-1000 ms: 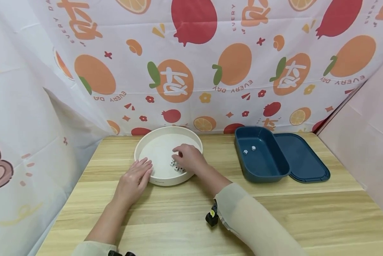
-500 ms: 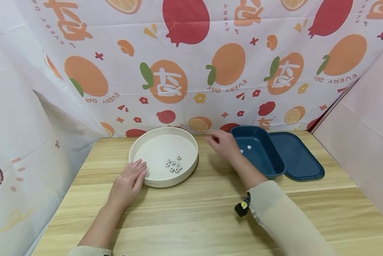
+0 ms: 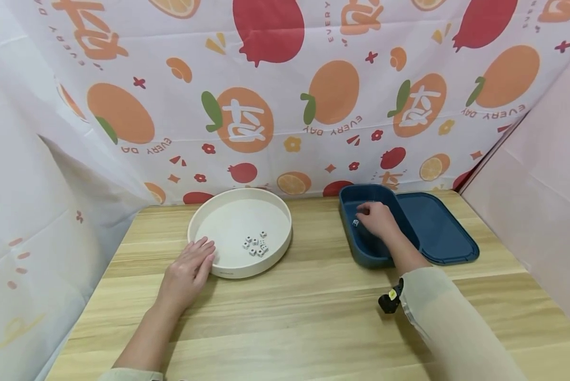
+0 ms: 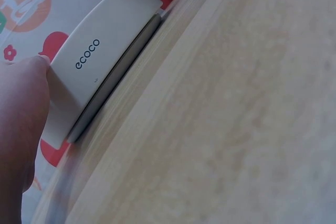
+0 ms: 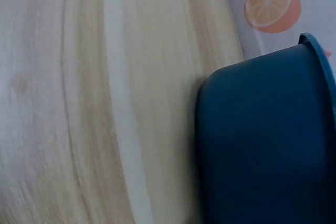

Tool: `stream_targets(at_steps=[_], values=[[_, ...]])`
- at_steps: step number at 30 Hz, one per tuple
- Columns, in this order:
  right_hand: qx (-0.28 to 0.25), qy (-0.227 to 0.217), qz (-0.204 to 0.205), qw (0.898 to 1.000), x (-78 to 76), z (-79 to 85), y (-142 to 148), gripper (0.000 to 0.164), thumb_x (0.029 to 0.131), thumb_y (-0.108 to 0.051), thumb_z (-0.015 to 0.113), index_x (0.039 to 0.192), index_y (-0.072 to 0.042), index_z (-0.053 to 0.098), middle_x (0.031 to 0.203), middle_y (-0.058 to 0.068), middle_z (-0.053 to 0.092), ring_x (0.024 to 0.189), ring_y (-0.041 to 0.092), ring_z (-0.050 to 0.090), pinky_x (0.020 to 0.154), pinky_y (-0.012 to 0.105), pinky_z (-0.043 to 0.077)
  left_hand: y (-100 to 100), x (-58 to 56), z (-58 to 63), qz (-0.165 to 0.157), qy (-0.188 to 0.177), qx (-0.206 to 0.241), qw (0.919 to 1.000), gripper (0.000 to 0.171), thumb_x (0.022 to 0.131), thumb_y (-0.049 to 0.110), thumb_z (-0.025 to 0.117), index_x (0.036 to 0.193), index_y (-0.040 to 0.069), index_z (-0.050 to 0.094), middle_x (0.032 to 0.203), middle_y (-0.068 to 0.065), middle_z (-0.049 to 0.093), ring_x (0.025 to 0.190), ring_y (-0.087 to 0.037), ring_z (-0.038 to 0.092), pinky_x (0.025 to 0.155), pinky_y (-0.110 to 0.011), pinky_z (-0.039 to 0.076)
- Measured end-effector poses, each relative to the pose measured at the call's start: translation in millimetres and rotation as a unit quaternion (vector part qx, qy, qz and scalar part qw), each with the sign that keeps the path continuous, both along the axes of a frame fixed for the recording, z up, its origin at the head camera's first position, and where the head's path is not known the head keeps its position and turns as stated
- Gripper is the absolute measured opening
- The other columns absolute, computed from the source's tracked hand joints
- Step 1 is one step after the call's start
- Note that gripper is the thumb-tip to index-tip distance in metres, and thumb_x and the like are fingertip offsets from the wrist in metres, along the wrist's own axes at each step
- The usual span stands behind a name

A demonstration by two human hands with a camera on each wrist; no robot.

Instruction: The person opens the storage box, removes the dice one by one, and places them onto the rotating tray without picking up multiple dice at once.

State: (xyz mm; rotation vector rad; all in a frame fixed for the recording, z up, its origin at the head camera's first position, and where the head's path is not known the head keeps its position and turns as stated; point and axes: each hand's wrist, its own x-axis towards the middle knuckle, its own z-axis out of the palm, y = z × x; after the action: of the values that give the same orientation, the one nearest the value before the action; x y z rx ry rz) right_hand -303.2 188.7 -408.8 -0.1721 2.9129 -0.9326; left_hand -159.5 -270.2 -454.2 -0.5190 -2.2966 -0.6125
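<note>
A round cream tray (image 3: 239,211) stands on the table with several small white dice (image 3: 255,242) gathered in its front right part. My left hand (image 3: 188,268) rests over the tray's front left rim, its fingers laid along it. In the left wrist view, part of that hand (image 4: 23,108) meets the rim beside the "ecoco" lettering. Over the dark blue box (image 3: 354,248) is my right hand (image 3: 379,219), thumb and fingertips bent toward each other; I cannot tell whether a die is between them. One die (image 3: 356,223) shows in the box just below the fingertips.
A blue lid (image 3: 439,227) lies right of the box, close against it. Behind the table (image 3: 285,317) hangs a fruit-print cloth (image 3: 285,121). In the right wrist view the box's outer wall (image 5: 262,135) fills the right side.
My right hand has moved from the dice in the tray rightward, across the gap, to over the blue box. My left hand stays at the tray rim. The head view has shifted slightly.
</note>
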Motion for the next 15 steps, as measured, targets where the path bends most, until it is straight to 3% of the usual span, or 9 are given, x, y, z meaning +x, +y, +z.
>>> stream_targets(at_steps=[8, 15], values=[[0.048, -0.057, 0.027, 0.997, -3.6, -9.5, 0, 0.038, 0.097, -0.022, 0.059, 0.128, -0.001, 0.062, 0.125, 0.02, 0.065, 0.111, 0.032, 0.062, 0.101, 0.05, 0.053, 0, 0.5, -1.9, 0.001, -0.002, 0.0, 1.0, 0.027, 0.085, 0.004, 0.07, 0.111, -0.002, 0.073, 0.114, -0.016, 0.072, 0.115, -0.035, 0.065, 0.119, -0.035, 0.037], [0.064, -0.071, 0.041, 0.995, -5.1, -14.9, -3, 0.029, 0.096, -0.017, 0.061, 0.122, -0.005, 0.067, 0.117, 0.015, 0.068, 0.102, 0.027, 0.063, 0.093, 0.045, 0.056, 1, -0.3, 0.5, 0.0, 0.0, -0.001, 1.0, 0.027, 0.085, 0.005, 0.07, 0.111, -0.003, 0.072, 0.114, -0.016, 0.072, 0.114, -0.036, 0.065, 0.118, -0.037, 0.038]])
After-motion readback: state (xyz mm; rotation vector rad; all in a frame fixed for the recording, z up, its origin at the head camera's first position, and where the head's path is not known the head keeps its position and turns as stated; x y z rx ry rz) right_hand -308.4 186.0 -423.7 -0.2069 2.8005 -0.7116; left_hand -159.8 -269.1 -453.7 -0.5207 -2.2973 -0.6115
